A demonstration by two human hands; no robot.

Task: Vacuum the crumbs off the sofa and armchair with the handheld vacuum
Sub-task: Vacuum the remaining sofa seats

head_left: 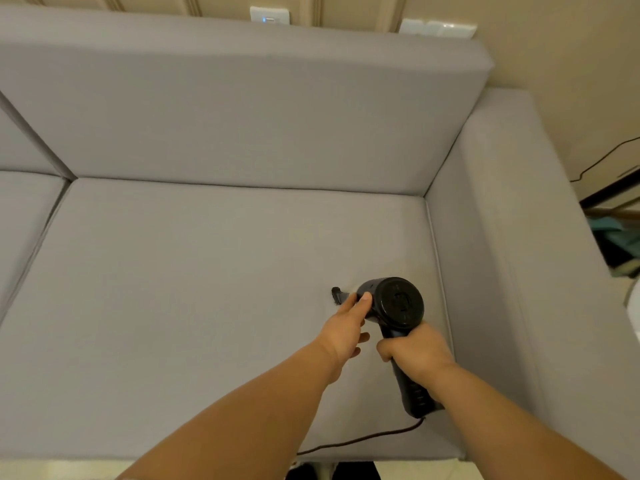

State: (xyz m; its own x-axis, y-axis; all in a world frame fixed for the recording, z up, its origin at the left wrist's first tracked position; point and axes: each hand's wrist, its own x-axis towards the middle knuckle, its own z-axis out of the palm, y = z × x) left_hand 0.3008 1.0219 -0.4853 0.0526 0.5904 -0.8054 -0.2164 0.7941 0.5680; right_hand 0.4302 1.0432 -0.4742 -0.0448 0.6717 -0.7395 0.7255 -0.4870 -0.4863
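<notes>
A dark handheld vacuum (pixel 398 303) points down at the right seat cushion of the grey sofa (pixel 207 289), its nozzle (pixel 337 295) touching the fabric. My right hand (pixel 414 351) grips the vacuum's handle from behind. My left hand (pixel 348 327) rests against the left side of the vacuum's body, thumb on the casing and fingers fairly straight. A dark cord (pixel 363 438) trails from the handle's end across the front of the cushion. I see no crumbs on the fabric at this size.
The sofa's right armrest (pixel 502 254) rises close beside the vacuum. The back cushion (pixel 242 109) stands behind, with a second seat cushion (pixel 24 209) at the left. Wall sockets (pixel 269 16) sit above the backrest. Dark furniture and a cable (pixel 602 161) lie right of the sofa.
</notes>
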